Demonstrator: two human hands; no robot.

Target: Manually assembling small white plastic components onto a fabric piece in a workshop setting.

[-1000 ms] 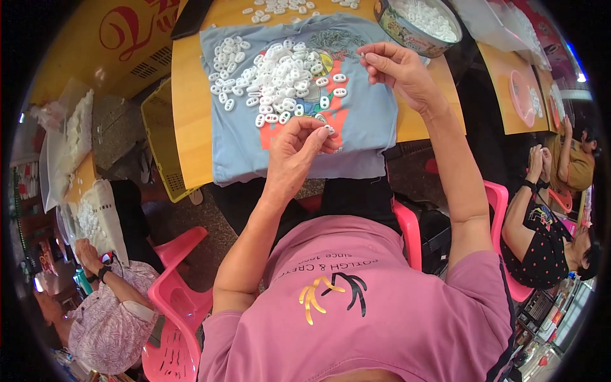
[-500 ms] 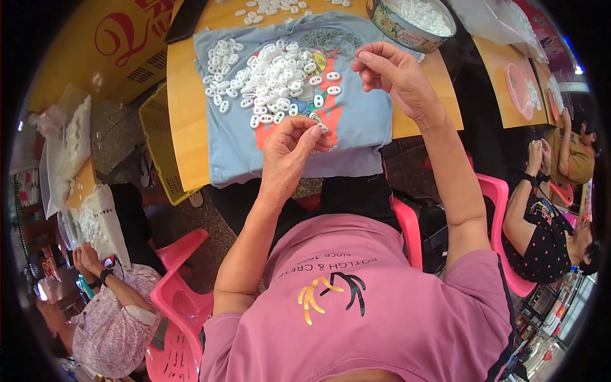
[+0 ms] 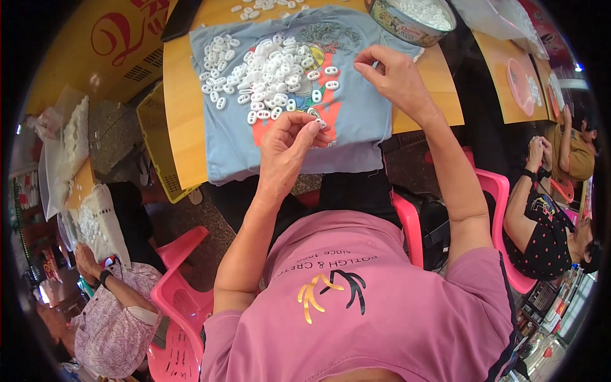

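My left hand pinches a small white oval plastic piece with holes between thumb and fingertips, just over the near part of the blue-grey cloth. My right hand is raised over the cloth's right side. Its thumb and forefinger are closed together; whatever they may hold is too small to make out. Beyond my left hand lies a heap of similar white two-holed pieces. A few single ones sit to the heap's right. Behind them is a patch of thin dark bits.
A round tin full of white pieces stands at the table's far right. More loose pieces lie along the far edge. A yellow crate is left of the table. Other people work at both sides, near pink chairs.
My right hand has turned and lowered slightly, its fingers folding into a closer pinch. The left hand keeps its piece almost in place. At the left, another person's hands have shifted a little.
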